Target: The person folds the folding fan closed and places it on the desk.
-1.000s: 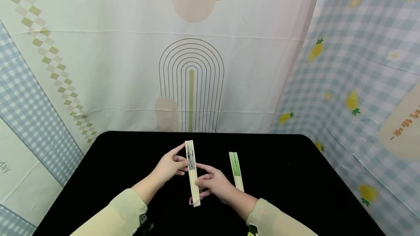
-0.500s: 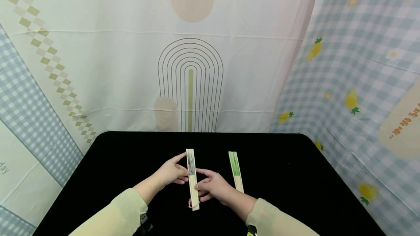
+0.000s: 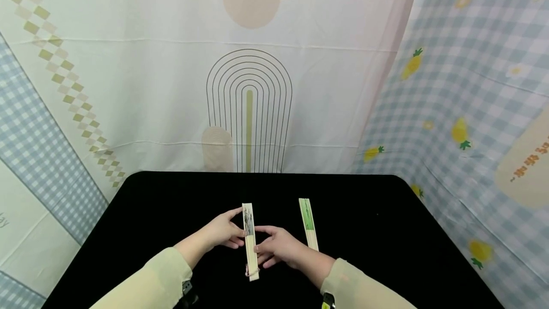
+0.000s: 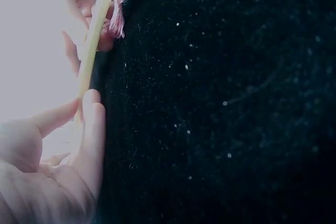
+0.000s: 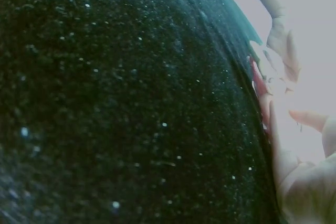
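Folded fan (image 3: 250, 241) lay lengthwise on black worktop (image 3: 386, 232), mid-front. Left hand (image 3: 223, 231) pinched its upper part from left, right hand (image 3: 278, 247) pinched its middle from right, fingers curled on slats. Green fan (image 3: 308, 223) lay just right, untouched.

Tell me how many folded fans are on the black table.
2. One folded fan lies between both hands, the left hand and right hand gripping it. The green-printed fan lies apart, just right of the right hand. None looks hidden.
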